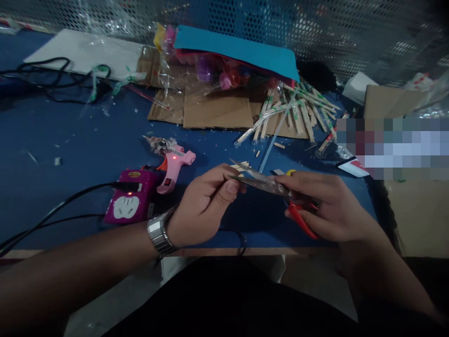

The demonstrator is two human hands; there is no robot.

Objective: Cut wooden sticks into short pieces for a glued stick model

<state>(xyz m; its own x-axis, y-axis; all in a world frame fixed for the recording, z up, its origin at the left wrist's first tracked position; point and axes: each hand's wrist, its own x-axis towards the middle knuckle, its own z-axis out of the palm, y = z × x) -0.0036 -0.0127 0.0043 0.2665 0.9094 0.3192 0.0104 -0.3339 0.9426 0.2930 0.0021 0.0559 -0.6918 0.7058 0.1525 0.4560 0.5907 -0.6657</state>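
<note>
My right hand [324, 203] grips the red handles of a pair of scissors [268, 184], whose blades stand apart and point left. Close to the blade tips, my left hand [206, 203] is closed, thumb pressed against the fingers. Whatever it pinches is hidden or too small to make out. Just behind the blades, several short pieces of wooden stick [242, 166] lie on the blue table [84, 140]. Left of my left hand rests a pink glue gun [171, 171] with a small red light glowing.
A purple power socket box [131, 199] with a black cable stands at left. Paper-wrapped chopsticks [298, 114] are heaped on cardboard [217, 107] at the back, beside a blue foam sheet [235, 49]. A cardboard box [417, 215] stands at right.
</note>
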